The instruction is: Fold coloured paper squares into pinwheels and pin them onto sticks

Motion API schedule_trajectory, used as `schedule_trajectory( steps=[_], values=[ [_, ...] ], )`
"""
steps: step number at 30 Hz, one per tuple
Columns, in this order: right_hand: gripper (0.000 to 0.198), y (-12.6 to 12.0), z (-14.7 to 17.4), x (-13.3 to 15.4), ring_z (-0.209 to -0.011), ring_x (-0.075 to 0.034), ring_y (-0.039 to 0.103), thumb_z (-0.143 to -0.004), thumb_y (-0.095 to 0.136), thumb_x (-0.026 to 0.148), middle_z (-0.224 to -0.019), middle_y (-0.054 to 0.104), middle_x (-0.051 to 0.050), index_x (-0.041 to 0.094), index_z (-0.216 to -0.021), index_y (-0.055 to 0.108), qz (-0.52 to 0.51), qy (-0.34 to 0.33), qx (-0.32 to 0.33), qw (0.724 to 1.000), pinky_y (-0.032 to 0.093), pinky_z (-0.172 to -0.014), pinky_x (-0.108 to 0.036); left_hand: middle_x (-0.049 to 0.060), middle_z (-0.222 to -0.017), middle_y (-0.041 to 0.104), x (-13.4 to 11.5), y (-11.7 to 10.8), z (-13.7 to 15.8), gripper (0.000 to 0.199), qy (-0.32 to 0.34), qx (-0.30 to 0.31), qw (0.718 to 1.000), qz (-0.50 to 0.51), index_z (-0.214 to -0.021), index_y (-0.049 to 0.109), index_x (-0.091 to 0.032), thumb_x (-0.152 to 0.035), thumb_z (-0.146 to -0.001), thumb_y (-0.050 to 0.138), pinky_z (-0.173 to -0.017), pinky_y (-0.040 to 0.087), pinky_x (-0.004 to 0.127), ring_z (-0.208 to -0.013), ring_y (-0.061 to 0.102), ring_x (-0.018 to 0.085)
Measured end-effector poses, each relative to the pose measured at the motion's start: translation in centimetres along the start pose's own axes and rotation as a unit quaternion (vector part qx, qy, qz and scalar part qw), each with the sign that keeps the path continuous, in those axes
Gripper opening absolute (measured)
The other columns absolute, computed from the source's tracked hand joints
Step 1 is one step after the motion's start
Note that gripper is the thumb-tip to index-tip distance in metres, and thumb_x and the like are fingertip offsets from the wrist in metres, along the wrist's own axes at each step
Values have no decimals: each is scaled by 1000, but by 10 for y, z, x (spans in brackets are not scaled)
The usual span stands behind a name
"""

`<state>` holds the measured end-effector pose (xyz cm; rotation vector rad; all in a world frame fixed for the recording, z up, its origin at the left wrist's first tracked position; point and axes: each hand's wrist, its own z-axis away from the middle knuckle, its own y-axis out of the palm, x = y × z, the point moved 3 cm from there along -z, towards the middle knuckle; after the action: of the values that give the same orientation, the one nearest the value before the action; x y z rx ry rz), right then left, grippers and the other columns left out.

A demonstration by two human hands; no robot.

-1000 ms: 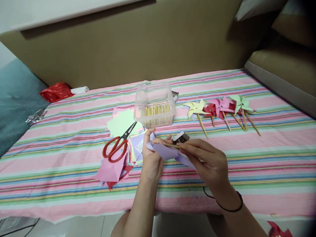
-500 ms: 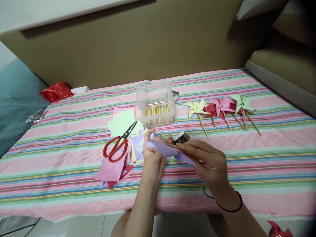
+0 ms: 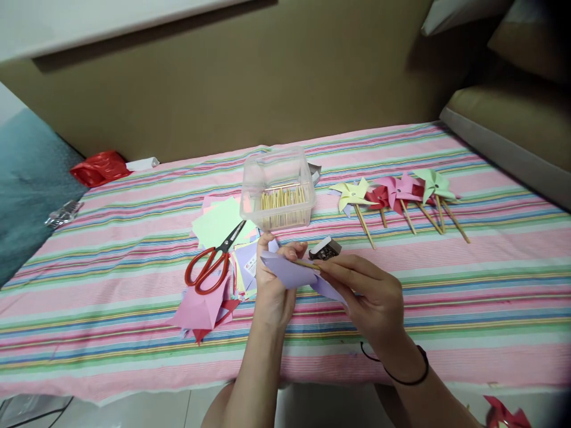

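Note:
A purple paper pinwheel (image 3: 288,272) is held between both hands above the striped cloth. Along its upper side lies a thin wooden stick (image 3: 306,264). My left hand (image 3: 276,285) grips the pinwheel from the left, its thumb and fingers closing around the paper and near the stick's far end. From the right, my right hand (image 3: 372,291) pinches the stick and the pinwheel's centre; its fingertips partly cover that spot. Just beyond the hands sits a small open box (image 3: 325,248) with dark small pieces in it.
Red-handled scissors (image 3: 209,267) rest over coloured paper sheets (image 3: 218,220) on the left. Behind stands a clear plastic box (image 3: 276,217) of short wooden sticks. Several finished pinwheels (image 3: 401,188) lie to the right. A red pinwheel (image 3: 506,413) shows at the lower right edge.
Both hands and the pinwheel have shifted slightly left in the view. My left fingers have moved in nearer to the stick; the right hand keeps its pinch.

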<state>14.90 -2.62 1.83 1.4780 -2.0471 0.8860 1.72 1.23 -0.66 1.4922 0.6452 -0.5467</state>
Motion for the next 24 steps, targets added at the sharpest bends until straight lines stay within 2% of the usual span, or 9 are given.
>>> schedule_trajectory(
  steps=[7,12,16,21,24],
  values=[
    [41,3,-1,2,-81,-13,65,-80,59,-3,-90,69,-5,22,-110,70,9,-5,5,1000,54,-69,-23,-12,-56,54,-4,5,0,61,1,-21,1000,20,-94,50,-28,-22,-48,89,-97,46,30,-72,61,8],
    [43,4,0,1,-82,-14,65,-80,60,-4,-91,68,-5,22,-112,70,6,-9,9,1000,54,-69,-24,-12,-52,51,-8,7,0,48,-1,-35,999,23,-84,47,-25,-27,-57,85,-92,47,29,-67,59,7],
    [43,4,1,1,-83,-13,65,-80,59,-5,-92,68,-5,22,-112,69,5,-13,12,1000,54,-70,-24,-13,-50,51,-9,8,0,47,0,-33,999,20,-80,43,-24,-28,-60,84,-92,47,26,-66,59,6],
    [34,4,-1,2,-81,-13,65,-82,59,0,-90,68,-5,20,-106,70,7,-1,11,1000,53,-69,-24,-12,-59,58,-8,3,-2,56,22,3,1000,4,-95,47,-26,-24,-55,87,-95,47,28,-73,63,7],
    [28,4,-4,-2,-82,-15,65,-84,55,3,-90,69,-6,19,-101,70,-1,21,11,1000,53,-68,-25,-9,-67,63,-10,0,-2,64,38,29,998,-45,-107,45,-28,-21,-57,85,-88,50,30,-75,65,10]
  ],
)
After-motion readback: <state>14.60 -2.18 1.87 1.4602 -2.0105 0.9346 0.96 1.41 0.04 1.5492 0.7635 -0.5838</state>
